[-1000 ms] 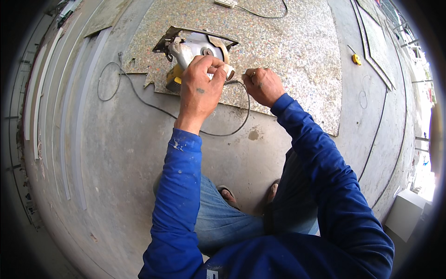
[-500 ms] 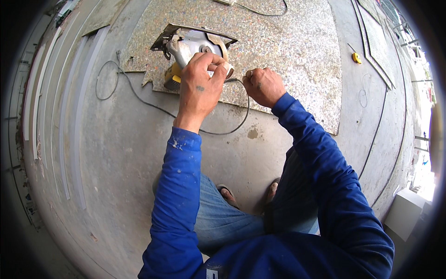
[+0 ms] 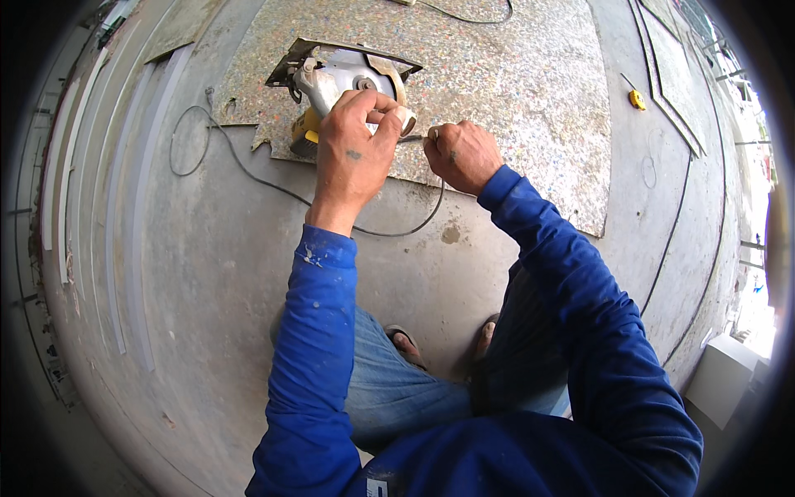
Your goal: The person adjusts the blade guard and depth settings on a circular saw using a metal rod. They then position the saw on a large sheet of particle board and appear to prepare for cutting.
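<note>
A circular saw point(image 3: 341, 76) with a grey metal housing, a flat base plate and a yellow body lies on a speckled board point(image 3: 530, 91), its plate toward the far side. My left hand point(image 3: 356, 147) is closed on the saw's near right part, thumb and fingers pinched together. The hand hides much of the saw behind it. To its right my right hand point(image 3: 465, 155) is closed around the dark power cord point(image 3: 399, 235) close to where it meets the saw. From there the cord hangs down, loops over the concrete and runs off to the left.
Long pale strips point(image 3: 145, 224) lie along the floor at left. A yellow tape measure point(image 3: 637, 100) rests on the concrete at right, near more speckled board pieces point(image 3: 672, 79). Another cord point(image 3: 472, 22) curves over the board's far end. A white box point(image 3: 722, 381) stands at lower right.
My right hand has moved slightly left, closer to the saw, drawing along the cord. The left hand stays on the saw almost unmoved.
</note>
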